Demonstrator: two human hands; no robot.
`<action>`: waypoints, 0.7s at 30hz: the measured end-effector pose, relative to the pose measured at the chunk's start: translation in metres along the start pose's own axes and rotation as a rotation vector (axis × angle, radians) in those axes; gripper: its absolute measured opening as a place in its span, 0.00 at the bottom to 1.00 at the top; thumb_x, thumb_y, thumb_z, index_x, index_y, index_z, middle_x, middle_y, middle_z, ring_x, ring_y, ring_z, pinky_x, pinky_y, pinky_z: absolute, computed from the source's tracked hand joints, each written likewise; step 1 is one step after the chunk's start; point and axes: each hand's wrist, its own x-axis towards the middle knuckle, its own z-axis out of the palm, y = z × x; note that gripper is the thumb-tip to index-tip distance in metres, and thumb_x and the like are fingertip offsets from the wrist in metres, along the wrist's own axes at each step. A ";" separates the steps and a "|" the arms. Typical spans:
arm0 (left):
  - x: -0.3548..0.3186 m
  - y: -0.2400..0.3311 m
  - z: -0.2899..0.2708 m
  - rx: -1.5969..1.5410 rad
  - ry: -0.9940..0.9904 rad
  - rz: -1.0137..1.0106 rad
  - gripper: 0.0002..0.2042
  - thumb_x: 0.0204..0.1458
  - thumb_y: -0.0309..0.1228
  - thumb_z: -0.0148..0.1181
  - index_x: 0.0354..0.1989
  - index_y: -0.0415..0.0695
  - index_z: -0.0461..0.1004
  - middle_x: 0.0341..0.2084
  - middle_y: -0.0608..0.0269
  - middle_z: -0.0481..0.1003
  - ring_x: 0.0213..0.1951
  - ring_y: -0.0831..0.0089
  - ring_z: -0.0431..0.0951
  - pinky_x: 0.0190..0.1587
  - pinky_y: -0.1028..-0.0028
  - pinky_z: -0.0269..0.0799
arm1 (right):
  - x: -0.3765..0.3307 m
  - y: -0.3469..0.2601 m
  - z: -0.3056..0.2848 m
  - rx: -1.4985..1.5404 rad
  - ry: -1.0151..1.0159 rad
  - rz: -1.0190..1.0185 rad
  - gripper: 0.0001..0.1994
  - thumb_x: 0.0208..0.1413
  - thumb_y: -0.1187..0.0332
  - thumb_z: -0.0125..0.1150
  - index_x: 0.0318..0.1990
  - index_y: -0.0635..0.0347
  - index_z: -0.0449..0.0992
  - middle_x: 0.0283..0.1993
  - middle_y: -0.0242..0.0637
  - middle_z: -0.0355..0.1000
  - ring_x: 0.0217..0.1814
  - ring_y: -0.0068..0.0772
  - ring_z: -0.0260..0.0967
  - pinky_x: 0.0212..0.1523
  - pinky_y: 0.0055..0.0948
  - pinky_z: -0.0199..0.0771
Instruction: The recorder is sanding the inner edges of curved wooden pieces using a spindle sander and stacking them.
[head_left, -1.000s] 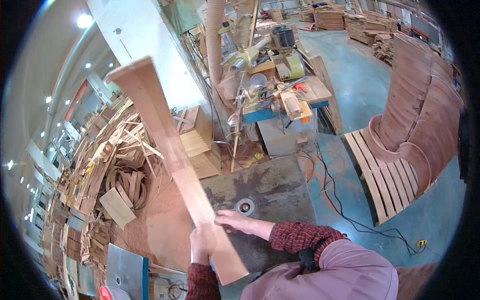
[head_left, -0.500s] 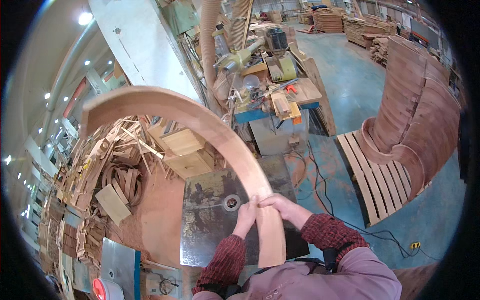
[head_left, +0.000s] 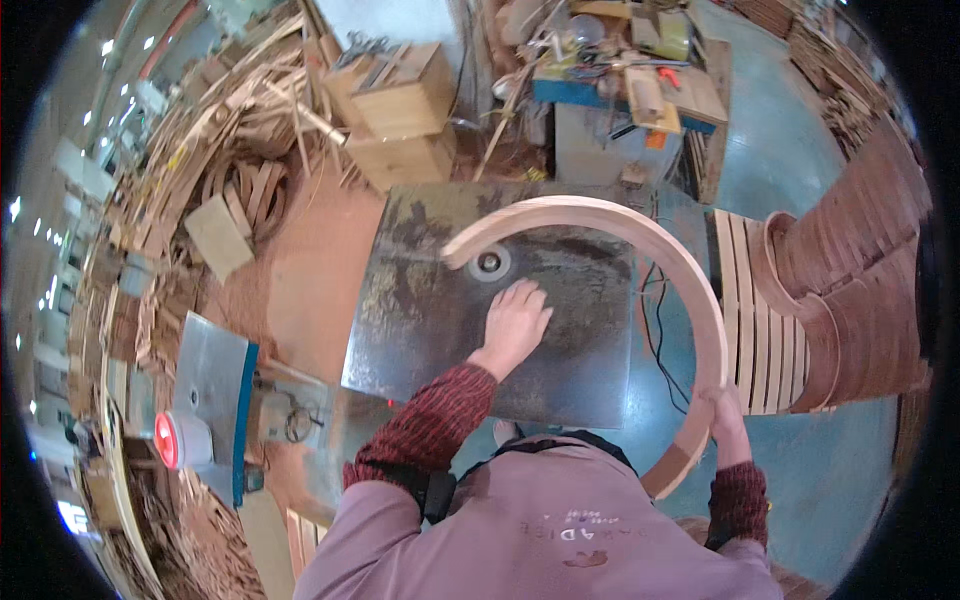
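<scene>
The pale, curved wooden arc (head_left: pixel 709 310) reaches over the right edge of the dark, square metal worktop (head_left: pixel 430 350), its tip near a round grey metal ring (head_left: pixel 489 262). The right hand (head_left: pixel 727 412) clasps it, probably bearing the overhang; the left hand's (head_left: pixel 516 322) fingers, slightly spread, hold nothing.

The curved wooden workpiece (head_left: pixel 697 285) is a single light-brown band, bent into a broad arc that opens leftward. The right hand (head_left: pixel 726 412) grips it near its close end, which projects behind that hand. The far end lies ahead and left of the left hand (head_left: pixel 514 322), apart from its fingers.
</scene>
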 end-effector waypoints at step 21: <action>0.114 -0.111 0.105 0.305 -0.017 -0.028 0.27 0.58 0.35 0.58 0.65 0.37 0.66 0.61 0.48 0.72 0.67 0.51 0.69 0.69 0.53 0.62 | -0.051 0.032 0.011 0.152 0.125 0.039 0.24 0.67 0.54 0.59 0.61 0.61 0.68 0.41 0.30 0.67 0.39 0.26 0.67 0.37 0.32 0.70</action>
